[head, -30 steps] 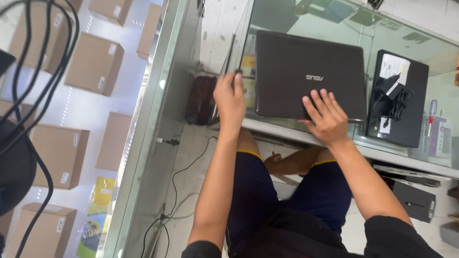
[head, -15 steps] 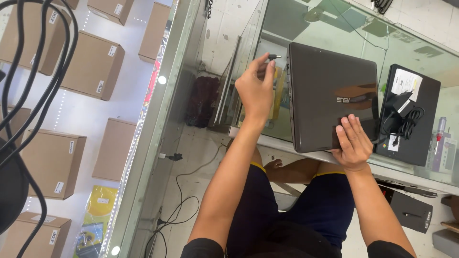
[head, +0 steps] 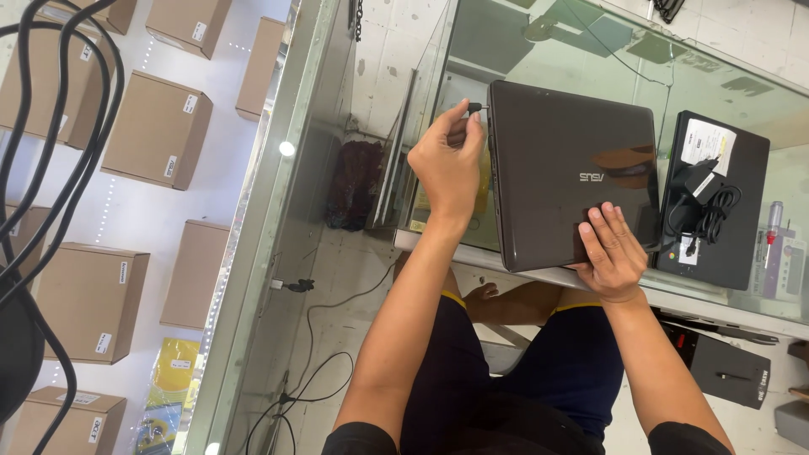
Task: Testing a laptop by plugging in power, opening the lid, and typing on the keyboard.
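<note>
Your left hand (head: 447,164) sits at the left edge of the closed dark laptop (head: 573,168), fingers pinched together on a small dark plug (head: 474,107) that touches the laptop's upper left corner. The thumb and forefinger are clamped on that plug; the other fingers curl in behind them.

Your right hand (head: 613,253) lies flat on the laptop lid near its lower right corner, fingers spread apart and pressing down, gripping nothing. The laptop rests on the glass worktop (head: 539,42), its near edge reaching the worktop's front rim.

Just beside the laptop on the right lies a second, black laptop (head: 742,227), also closed, with a white label on its lid and a black charger with coiled cable (head: 708,198) on top. Farther right, near the frame edge, you can see a slim pen-like tool with a red band (head: 772,221).

Below the worktop your knees show in dark blue shorts with a yellow hem. On the floor, a thin black cable (head: 324,354) loops about. To your left, brown cardboard boxes (head: 156,131) sit behind glass, and thick black cables (head: 50,118) hang across the upper left corner.
</note>
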